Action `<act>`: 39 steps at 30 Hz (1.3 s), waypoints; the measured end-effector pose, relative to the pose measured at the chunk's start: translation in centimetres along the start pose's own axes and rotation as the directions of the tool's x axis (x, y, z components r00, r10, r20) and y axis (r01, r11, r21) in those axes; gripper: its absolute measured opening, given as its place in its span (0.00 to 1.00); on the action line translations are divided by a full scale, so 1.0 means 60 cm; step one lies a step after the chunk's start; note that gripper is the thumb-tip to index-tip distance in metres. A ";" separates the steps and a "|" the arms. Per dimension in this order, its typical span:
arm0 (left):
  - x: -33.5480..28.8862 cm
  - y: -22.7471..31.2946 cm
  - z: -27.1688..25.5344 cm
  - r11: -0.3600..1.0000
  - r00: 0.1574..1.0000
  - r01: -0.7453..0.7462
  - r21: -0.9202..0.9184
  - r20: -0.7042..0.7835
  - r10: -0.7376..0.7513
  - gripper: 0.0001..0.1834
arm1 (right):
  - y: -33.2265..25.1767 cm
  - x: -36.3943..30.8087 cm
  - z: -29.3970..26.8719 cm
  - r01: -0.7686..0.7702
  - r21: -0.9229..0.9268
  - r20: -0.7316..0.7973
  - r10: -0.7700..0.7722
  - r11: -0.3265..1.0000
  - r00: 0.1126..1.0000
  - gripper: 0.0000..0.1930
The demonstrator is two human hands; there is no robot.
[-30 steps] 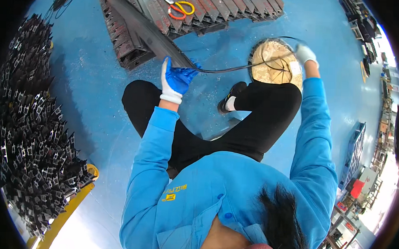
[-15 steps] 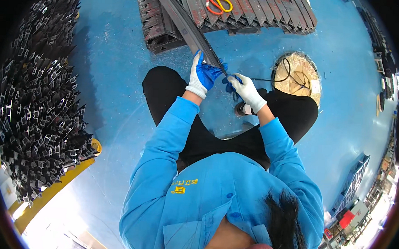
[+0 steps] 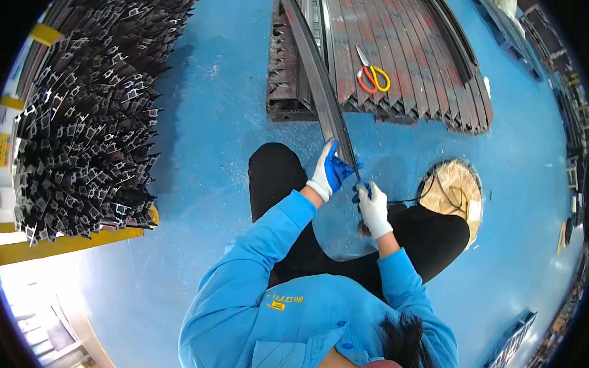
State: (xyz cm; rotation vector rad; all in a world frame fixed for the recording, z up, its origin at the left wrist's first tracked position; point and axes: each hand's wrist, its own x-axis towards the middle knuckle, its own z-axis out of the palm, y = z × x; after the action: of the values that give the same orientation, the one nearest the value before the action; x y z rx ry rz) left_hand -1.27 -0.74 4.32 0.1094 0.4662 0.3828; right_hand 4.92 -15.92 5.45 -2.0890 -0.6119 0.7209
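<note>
Left hand (image 3: 327, 175): white glove with blue palm, fingers curled around the near end of the profile (image 3: 320, 87), thumb side up.

Right hand (image 3: 373, 209): same glove, just below and right of the left, fingers closed in a pinch at the profile's tip; a thin black cord (image 3: 430, 189) runs from it to the right. Whether the cord is what it pinches cannot be told.

Profile: long dark metal strip. Its long axis runs from the hands up and slightly left, away from the body, its far part lying across the stack (image 3: 402, 71). The left hand is higher along it; the right is at its end.

Lap: black trousers, legs folded on the blue floor (image 3: 212, 136).

Disc (image 3: 453, 189): round, tan, on the floor right of the right hand; the cord loops onto it.

Stack: flat dark profiles, beyond the hands.

Scissors (image 3: 373, 75): yellow and orange handles, lying on the stack.

Rack (image 3: 83, 112): far left, dark profile ends; yellow frame below.

No labels or signs legible.
</note>
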 end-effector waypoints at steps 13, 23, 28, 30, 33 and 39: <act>0.002 0.011 -0.018 0.999 0.998 -0.017 -0.040 -0.068 0.014 0.22 | -0.015 0.014 0.031 -0.015 -0.124 0.024 0.018 0.992 1.000 0.18; 0.006 0.014 -0.038 0.991 0.994 0.092 -0.100 -0.057 -0.098 0.23 | -0.052 0.017 0.058 -0.122 0.101 0.011 0.122 0.987 0.993 0.19; 0.006 0.014 -0.063 0.998 0.997 -0.031 -0.060 -0.066 0.027 0.23 | -0.033 0.003 0.058 0.001 -0.029 -0.053 -0.003 1.000 0.999 0.19; 0.002 0.018 -0.069 0.998 0.999 -0.002 -0.055 -0.050 -0.001 0.24 | -0.035 0.010 0.054 -0.015 -0.048 0.045 0.017 0.999 0.999 0.20; 0.001 0.021 -0.073 0.999 0.999 0.026 -0.046 -0.038 -0.028 0.24 | -0.036 0.019 0.052 -0.030 -0.061 0.145 0.038 0.998 0.989 0.20; 0.004 0.016 -0.095 0.998 0.994 0.059 -0.038 -0.085 -0.062 0.25 | -0.032 0.037 0.048 -0.073 -0.151 0.153 0.096 0.986 0.984 0.20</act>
State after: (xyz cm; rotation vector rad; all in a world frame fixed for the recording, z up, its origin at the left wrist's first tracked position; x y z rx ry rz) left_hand -3.98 0.32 -0.65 0.0449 0.5462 0.3372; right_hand 4.27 -11.88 5.00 -2.2162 -0.6844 0.9231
